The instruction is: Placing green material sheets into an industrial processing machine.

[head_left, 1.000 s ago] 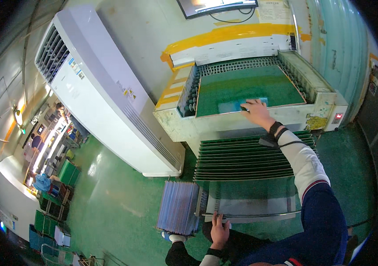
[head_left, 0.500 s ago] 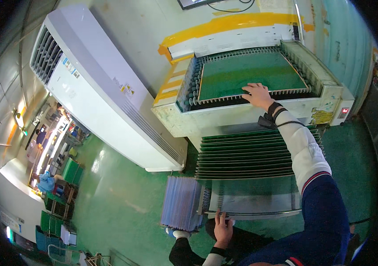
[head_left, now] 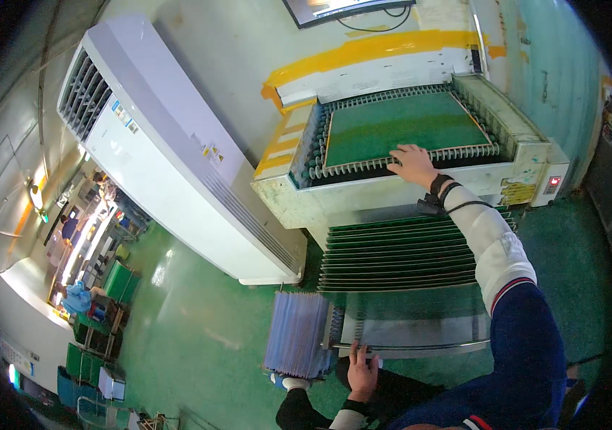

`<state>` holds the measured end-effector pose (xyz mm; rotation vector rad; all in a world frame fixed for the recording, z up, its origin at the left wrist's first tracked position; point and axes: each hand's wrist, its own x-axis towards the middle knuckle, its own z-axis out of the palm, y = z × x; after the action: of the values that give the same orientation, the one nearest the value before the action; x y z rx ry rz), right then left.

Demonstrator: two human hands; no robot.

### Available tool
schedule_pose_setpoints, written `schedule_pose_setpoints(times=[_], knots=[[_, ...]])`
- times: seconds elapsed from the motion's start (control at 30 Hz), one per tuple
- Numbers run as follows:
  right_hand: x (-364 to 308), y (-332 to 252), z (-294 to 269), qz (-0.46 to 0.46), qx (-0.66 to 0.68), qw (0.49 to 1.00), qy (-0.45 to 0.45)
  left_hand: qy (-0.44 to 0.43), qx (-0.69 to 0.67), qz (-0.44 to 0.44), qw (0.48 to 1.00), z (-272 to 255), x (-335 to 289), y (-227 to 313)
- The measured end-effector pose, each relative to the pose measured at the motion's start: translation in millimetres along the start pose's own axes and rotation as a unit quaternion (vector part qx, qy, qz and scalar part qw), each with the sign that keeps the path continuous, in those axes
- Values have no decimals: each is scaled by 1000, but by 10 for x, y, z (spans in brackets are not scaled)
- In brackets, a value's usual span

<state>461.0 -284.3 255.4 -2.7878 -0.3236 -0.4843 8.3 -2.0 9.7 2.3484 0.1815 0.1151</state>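
Note:
A flat green panel (head_left: 406, 125) lies on the rows of rollers (head_left: 456, 153) of a pale machine. Just at the panel's near edge is my right hand (head_left: 415, 166), fingers loosely spread and holding nothing; whether the fingertips touch the panel or the rollers, I cannot tell. Below the machine stands a rack with several green panels (head_left: 399, 258) upright in a row. My left hand (head_left: 362, 376) is low in front, its fingers hooked over the metal bar (head_left: 420, 347) along the rack's near side.
A tall white air conditioner (head_left: 184, 158) stands left of the machine. A bluish slotted rack (head_left: 297, 333) sits by my foot. A control box (head_left: 552, 183) is on the machine's right end, and a screen (head_left: 334, 8) hangs above. Other people work at a lit bench far left.
The green panel has moved slightly farther into the machine, baring more rollers at its near edge. My right hand has drawn back a little from it. My left hand stays at the bar.

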Motion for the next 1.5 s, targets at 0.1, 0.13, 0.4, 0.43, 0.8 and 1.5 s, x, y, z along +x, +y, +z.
schedule_pose_setpoints(times=[0.1,0.13,0.4,0.43,0.8,1.5], knots=[[-236,-108,-52,-38,10,999,27,8,28,23,999,6,11,-70],[-314,-129,-93,-62,19,998,4,17,50,49,997,11,14,-89],[-1705,-621,-577,-233,178,951,-95,28,31,60,997,-44,-34,-60],[-1926,-642,-608,-261,188,944,-73,32,38,72,996,-41,-31,-74],[-3592,-828,-705,-221,67,965,-124,29,37,97,994,-10,-49,-196],[-3538,-997,-519,-182,75,980,-29,29,9,80,996,43,-103,-246]])
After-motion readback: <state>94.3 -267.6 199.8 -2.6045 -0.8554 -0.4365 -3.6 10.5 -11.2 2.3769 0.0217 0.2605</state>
